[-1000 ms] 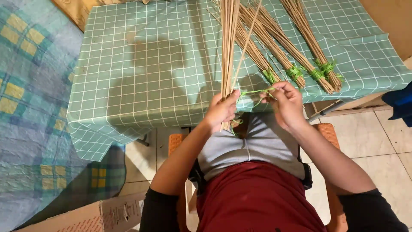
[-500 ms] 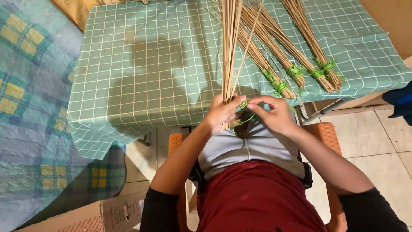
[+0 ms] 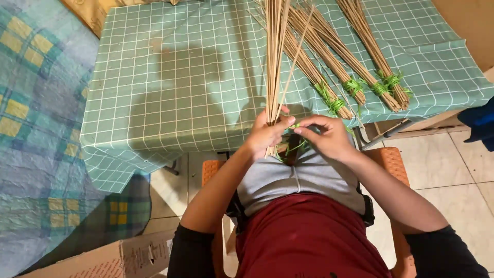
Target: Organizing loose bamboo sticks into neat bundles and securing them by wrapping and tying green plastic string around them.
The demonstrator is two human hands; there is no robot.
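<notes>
While seated at table [image 3: 170,103]:
left hand [image 3: 265,135]: closed around upright stick bundle [image 3: 275,56]
right hand [image 3: 327,136]: fingertips pinching green tie [image 3: 294,126]
tied bundles [image 3: 334,67]: lying on the cloth

Three tied bundles of thin tan sticks lie on the green checked tablecloth [image 3: 170,77]: the first bundle [image 3: 314,77] nearest the cloth's middle, the second bundle [image 3: 334,62] just to its right, the third bundle [image 3: 373,51] nearest the cloth's right edge. Each carries one green tie, three ties in all. A fourth, untied bundle [image 3: 275,56] stands over the cloth's front edge, held in two hands: left hand [image 3: 265,135], right hand [image 3: 327,136]. One cardboard box [image 3: 113,257] sits below the cloth's left corner. One orange chair [image 3: 393,162] stands before the cloth.
</notes>
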